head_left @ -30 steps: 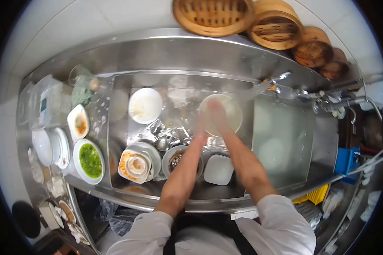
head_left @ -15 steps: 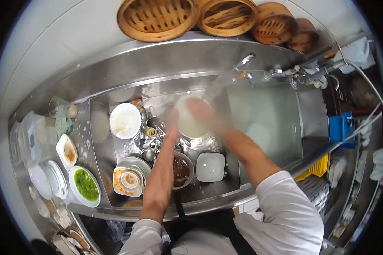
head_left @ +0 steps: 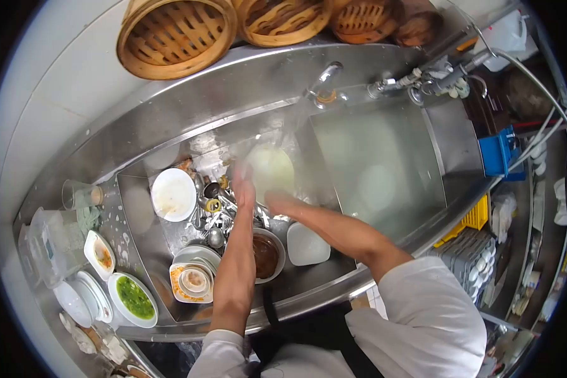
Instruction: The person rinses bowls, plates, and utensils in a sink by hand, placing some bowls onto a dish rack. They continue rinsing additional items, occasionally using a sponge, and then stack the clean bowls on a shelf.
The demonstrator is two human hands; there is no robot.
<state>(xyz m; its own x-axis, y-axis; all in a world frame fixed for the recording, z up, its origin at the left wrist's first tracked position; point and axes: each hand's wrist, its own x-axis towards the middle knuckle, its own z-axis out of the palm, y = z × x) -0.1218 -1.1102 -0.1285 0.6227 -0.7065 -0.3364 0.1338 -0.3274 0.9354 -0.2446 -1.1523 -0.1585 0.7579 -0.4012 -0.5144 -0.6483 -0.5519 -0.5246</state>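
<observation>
A pale round plate [head_left: 271, 169] is held upright or tilted in the left part of the steel sink, its surface blurred. My left hand [head_left: 243, 186] grips its left edge. At the plate's lower edge is my right hand [head_left: 280, 203], smeared by motion, its fingers unclear. Left of my left hand lie a heap of cutlery [head_left: 215, 220] and a white bowl [head_left: 173, 194]. Below my hands are a bowl of brown liquid [head_left: 268, 255] and a white square dish [head_left: 308, 244]. Stacked dirty dishes [head_left: 194, 282] stand left of my left forearm.
A water-filled basin [head_left: 378, 157] is at the right, with a faucet [head_left: 326, 79] behind. Bamboo steamers [head_left: 176, 38] line the back ledge. A dish of green food [head_left: 134, 298], plates [head_left: 85, 299] and clear containers [head_left: 53, 242] stand left. A blue basket [head_left: 500, 154] is far right.
The view has turned and shifted. My right hand has moved from over the plate's face down to its lower edge. My left hand stays at the plate's left edge.
</observation>
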